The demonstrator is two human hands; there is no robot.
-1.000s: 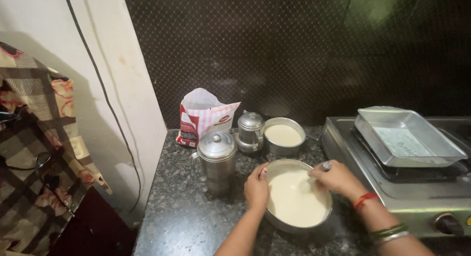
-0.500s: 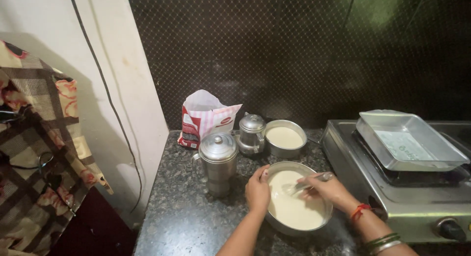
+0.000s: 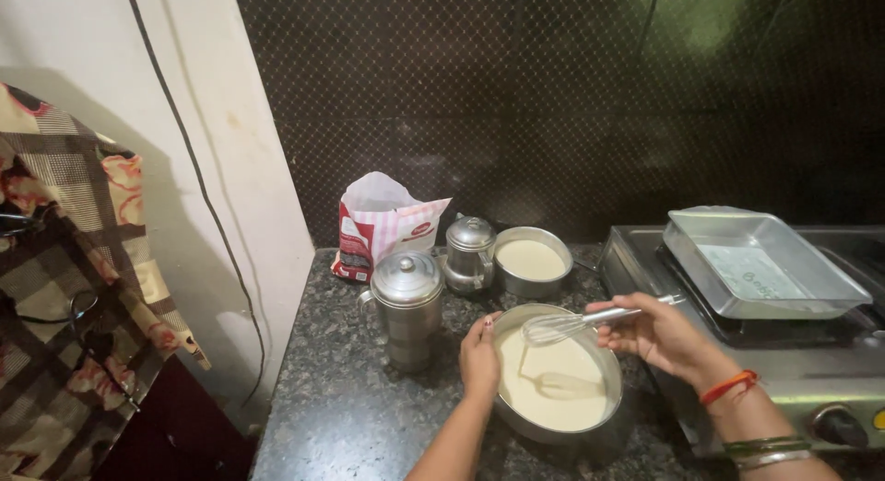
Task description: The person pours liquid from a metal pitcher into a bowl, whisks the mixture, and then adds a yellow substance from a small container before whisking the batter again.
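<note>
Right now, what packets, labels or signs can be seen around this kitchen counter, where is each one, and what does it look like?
Open paper-like bag: at the back of the dark stone counter, by the white wall, behind the lidded steel canister; white with pink stripes and red panels, top torn open.
Round red label: on the bag's front.
No signs or screens show.

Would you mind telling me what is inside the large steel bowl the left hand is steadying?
The large steel bowl holds smooth, pale batter. The whisk is lifted above it, a strand dripping down. The batter covers the bowl's bottom.
</note>
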